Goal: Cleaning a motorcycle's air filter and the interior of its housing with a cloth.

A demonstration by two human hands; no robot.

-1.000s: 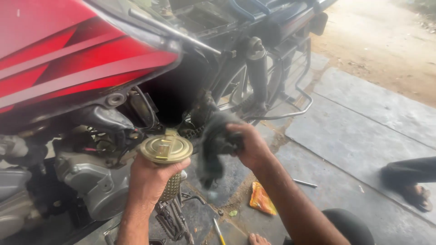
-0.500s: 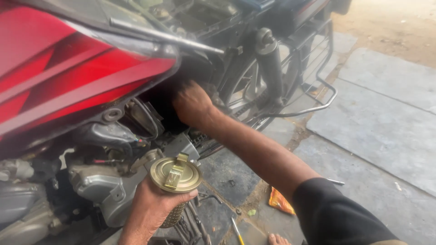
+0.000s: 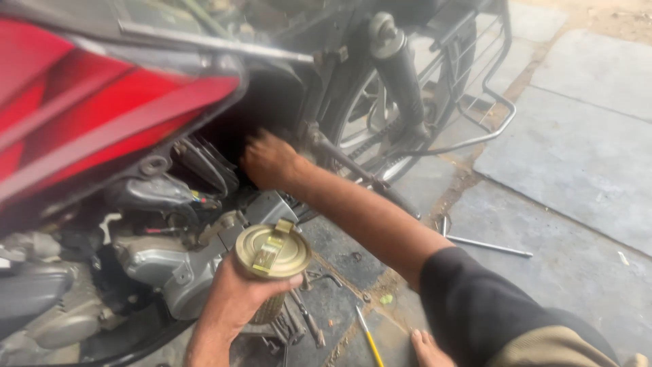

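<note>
Two bare hands are working beside a red motorcycle (image 3: 102, 115). The left hand (image 3: 238, 299) is gripping a round brass-coloured filter (image 3: 272, 253), its capped end facing up toward the camera and its long axis running down into the palm. The right hand (image 3: 268, 160) is reaching up and away into the dark cavity (image 3: 272, 102) under the red panel; whether its fingers are spread or closed cannot be told. That cavity is lying above and beyond the filter, nearer the right hand.
</note>
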